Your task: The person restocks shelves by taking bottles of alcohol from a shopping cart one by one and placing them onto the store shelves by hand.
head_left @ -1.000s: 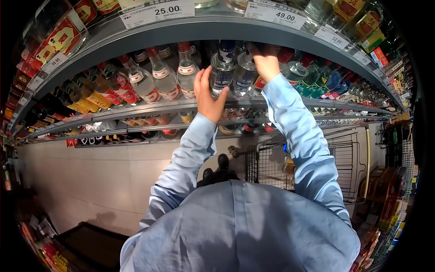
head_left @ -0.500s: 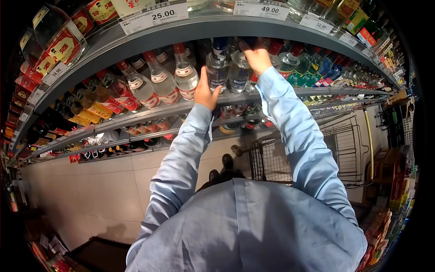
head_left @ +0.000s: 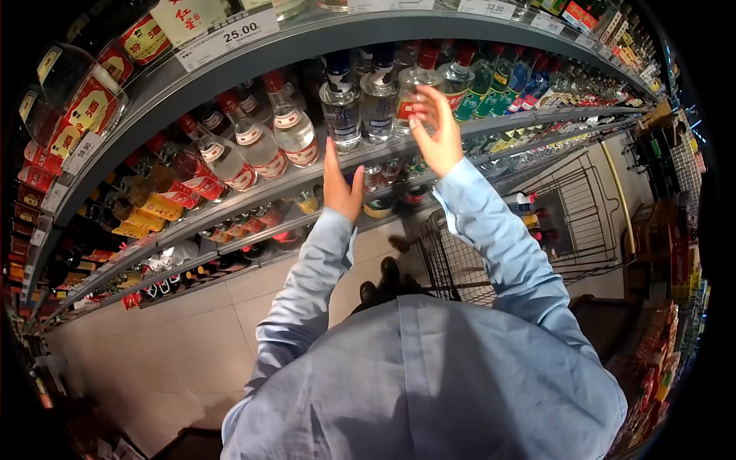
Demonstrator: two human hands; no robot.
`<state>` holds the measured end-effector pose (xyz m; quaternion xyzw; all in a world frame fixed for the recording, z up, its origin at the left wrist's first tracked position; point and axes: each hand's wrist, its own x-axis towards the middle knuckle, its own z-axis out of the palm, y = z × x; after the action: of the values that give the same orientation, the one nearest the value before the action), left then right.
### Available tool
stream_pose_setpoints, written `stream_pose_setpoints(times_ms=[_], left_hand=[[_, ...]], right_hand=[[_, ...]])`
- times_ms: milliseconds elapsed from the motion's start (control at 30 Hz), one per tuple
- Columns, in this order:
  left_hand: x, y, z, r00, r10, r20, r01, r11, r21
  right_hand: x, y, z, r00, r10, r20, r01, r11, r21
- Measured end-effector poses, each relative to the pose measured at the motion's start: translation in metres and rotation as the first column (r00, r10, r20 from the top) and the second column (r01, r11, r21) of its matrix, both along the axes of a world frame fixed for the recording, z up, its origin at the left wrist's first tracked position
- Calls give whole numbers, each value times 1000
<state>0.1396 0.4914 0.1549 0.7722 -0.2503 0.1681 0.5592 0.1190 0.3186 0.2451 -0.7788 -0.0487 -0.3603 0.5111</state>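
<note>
Two clear bottles with dark blue caps, a left one (head_left: 340, 115) and a right one (head_left: 379, 106), stand upright side by side at the shelf's front. My left hand (head_left: 343, 188) is open just below the left bottle, fingers stretched and thumb apart, holding nothing. In front of a clear bottle with a red cap and red label (head_left: 405, 108) is my right hand (head_left: 439, 132). It is open, its fingers loosely bent and apart, and covers part of that bottle. Red-capped clear bottles (head_left: 296, 132) stand to the left of the blue-capped pair.
Above the bottles runs a shelf edge with price tags (head_left: 228, 40). Green bottles (head_left: 477, 90) line the shelf to the right. A wire shopping cart (head_left: 456, 257) stands at my right, with bottles in it. Lower shelves hold more goods over a tiled floor (head_left: 176, 322).
My right hand has let go of the right blue-capped bottle's top and drawn back toward me. My left hand has moved down and back from the bottles. The view has shifted slightly.
</note>
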Motion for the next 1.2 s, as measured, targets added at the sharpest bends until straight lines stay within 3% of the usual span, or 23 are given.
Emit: stream_pose_setpoints(times_ms=[67,133,200,333,400,467,500,633,700,800,867,933,1000,1067,1133,1167,1200], left_hand=[[-37,14,-18,990,-120,-76,122,992,16],[-75,33,-55,897,-265,-354,298,954,43],[-108,55,-75,775,-296,-559,413,906,92],[-139,88,-118,659,-184,-729,303,953,34],[-140,89,-137,636,-166,-753,288,957,32],[-137,69,-143,591,-257,-765,347,937,-46],[-133,53,-143,625,-286,-726,434,900,20],[-123,-43,-98,629,-474,-616,666,737,113],[-127,-94,-87,569,-623,-538,757,652,46],[-149,-159,-67,494,-711,-501,804,593,-48],[-174,-189,-57,449,-711,-541,815,574,-78],[-204,-211,-58,395,-722,-568,764,601,-233],[-227,-219,-63,354,-644,-678,765,616,-186],[-251,-219,-86,330,-595,-733,748,638,-182],[-266,-214,-94,354,-537,-766,725,674,-138],[-267,-212,-97,367,-501,-784,748,660,-71],[-275,-211,-111,355,-438,-826,675,731,-98]], right_hand=[[-50,-13,-49,954,104,-282,-77,991,106],[-102,-35,-116,743,391,-544,-174,897,407],[-158,-47,-153,726,341,-597,33,850,526],[-222,-74,-175,741,149,-655,404,681,611],[-236,-83,-181,726,88,-682,469,662,585],[-235,-89,-177,731,113,-673,387,744,544],[-231,-86,-166,739,97,-666,367,772,520],[-227,-92,-155,776,113,-620,277,823,497],[-235,-101,-155,776,109,-621,235,864,446],[-256,-134,-162,817,108,-566,232,838,494],[-271,-170,-166,828,18,-561,310,819,483],[-282,-216,-176,827,-71,-558,393,783,483],[-283,-257,-174,769,-199,-608,500,779,377],[-278,-298,-171,703,-432,-565,564,823,73],[-268,-359,-217,684,-582,-438,560,805,-196],[-263,-377,-221,665,-596,-450,514,802,-304],[-257,-390,-223,646,-613,-455,460,788,-409]])
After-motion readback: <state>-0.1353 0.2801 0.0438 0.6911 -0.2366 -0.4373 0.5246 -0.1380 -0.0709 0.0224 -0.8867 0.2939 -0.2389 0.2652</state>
